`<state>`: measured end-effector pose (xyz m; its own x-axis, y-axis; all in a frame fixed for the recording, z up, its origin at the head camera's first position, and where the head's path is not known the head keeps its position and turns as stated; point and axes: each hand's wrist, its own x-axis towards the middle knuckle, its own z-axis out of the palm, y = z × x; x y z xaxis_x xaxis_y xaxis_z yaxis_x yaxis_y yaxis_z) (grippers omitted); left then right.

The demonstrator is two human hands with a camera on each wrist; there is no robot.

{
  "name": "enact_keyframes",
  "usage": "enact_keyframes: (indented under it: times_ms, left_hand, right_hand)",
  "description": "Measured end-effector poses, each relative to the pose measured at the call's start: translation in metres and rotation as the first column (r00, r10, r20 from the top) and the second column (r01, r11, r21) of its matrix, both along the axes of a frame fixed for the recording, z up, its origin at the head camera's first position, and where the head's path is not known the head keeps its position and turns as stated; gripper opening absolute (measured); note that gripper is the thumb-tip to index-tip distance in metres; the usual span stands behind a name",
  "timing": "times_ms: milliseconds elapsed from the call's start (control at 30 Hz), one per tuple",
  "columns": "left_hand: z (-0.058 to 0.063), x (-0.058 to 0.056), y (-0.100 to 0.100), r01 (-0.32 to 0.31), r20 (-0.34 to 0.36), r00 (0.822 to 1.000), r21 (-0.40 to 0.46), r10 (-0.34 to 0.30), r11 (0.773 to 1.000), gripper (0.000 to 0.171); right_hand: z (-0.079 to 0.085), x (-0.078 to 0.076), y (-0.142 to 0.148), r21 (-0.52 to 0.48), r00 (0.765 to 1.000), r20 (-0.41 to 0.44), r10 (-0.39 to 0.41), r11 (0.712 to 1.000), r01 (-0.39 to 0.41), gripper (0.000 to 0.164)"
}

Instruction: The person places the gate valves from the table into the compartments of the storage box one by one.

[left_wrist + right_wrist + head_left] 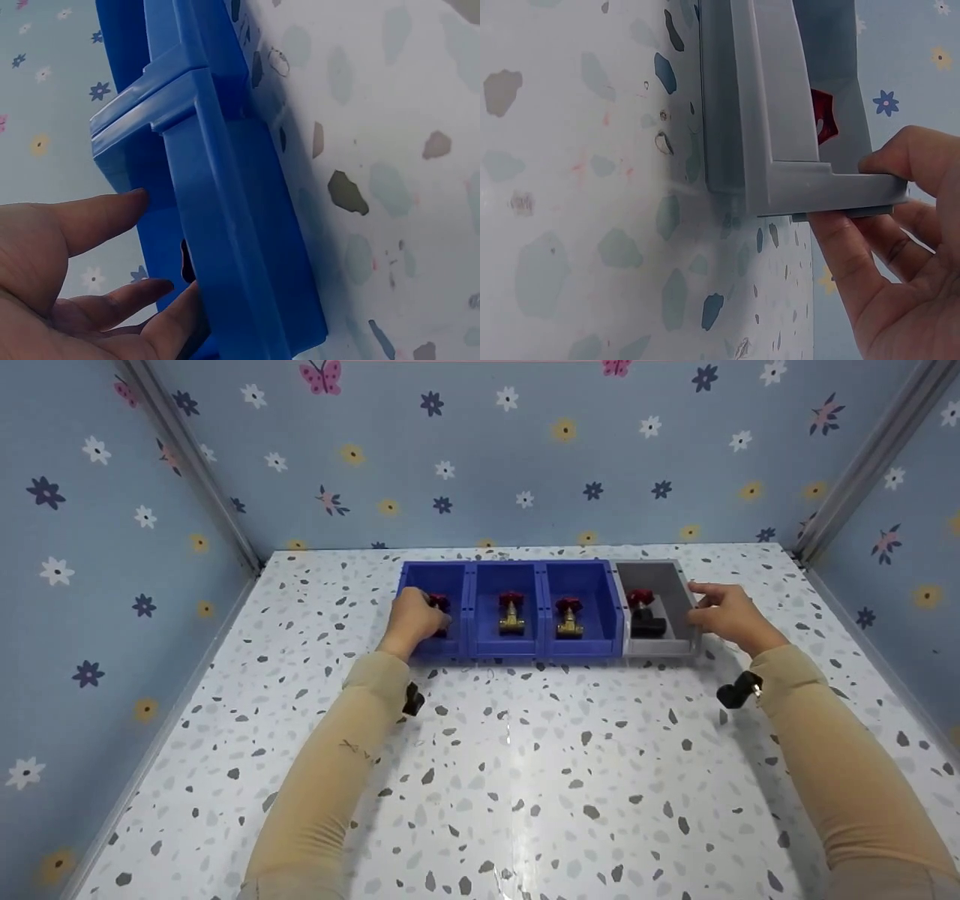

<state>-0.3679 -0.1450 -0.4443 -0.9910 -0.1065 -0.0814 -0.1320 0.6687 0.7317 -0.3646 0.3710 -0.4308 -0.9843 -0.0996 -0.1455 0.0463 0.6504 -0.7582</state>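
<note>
On the speckled counter [525,780], the left hand [414,619] lay open-fingered against the leftmost blue plastic bin [435,607], while the right hand [731,615] pinched the grey bin's [667,585] rectangular rim.

Glossy plastic bins [510,649], brass valves [512,619]

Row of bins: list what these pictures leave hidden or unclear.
- Valve in the leftmost blue bin: head view, mostly covered by the left hand.
- Bin contents: left wrist view shows only the blue outer wall.
- Black valve in the grey bin: right wrist view shows only a red scrap.
</note>
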Motion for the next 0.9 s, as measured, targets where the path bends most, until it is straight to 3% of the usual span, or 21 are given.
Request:
enact_keyframes:
  times_ms: [33, 133, 300, 533, 900]
  left_hand:
    - [0.015, 0.013, 0.005, -0.009, 0.008, 1.000, -0.014, 0.009, 1.000, 0.020]
    - [0.018, 0.016, 0.005, -0.005, 0.003, 1.000, -0.011, 0.005, 1.000, 0.017]
    - [0.024, 0.021, 0.006, 0.022, 0.014, 1.000, 0.046, -0.023, 0.999, 0.033]
    - [0.030, 0.024, 0.004, 0.028, 0.008, 1.000, 0.131, -0.030, 0.991, 0.064]
    - [0.032, 0.030, 0.005, 0.022, 0.009, 1.000, 0.204, -0.025, 0.979, 0.063]
  right_hand:
    - [0.000, 0.000, 0.000, 0.001, 1.000, 0.001, -0.002, 1.000, 0.002, 0.073]
    - [-0.001, 0.000, 0.000, 0.002, 1.000, 0.005, -0.006, 1.000, 0.005, 0.073]
    - [0.000, 0.001, 0.001, -0.005, 1.000, 0.015, 0.005, 1.000, -0.005, 0.073]
    - [-0.002, -0.002, -0.002, -0.008, 1.000, 0.009, 0.019, 1.000, -0.019, 0.073]
    - [0.001, 0.003, -0.008, -0.004, 1.000, 0.031, -0.001, 1.000, 0.002, 0.070]
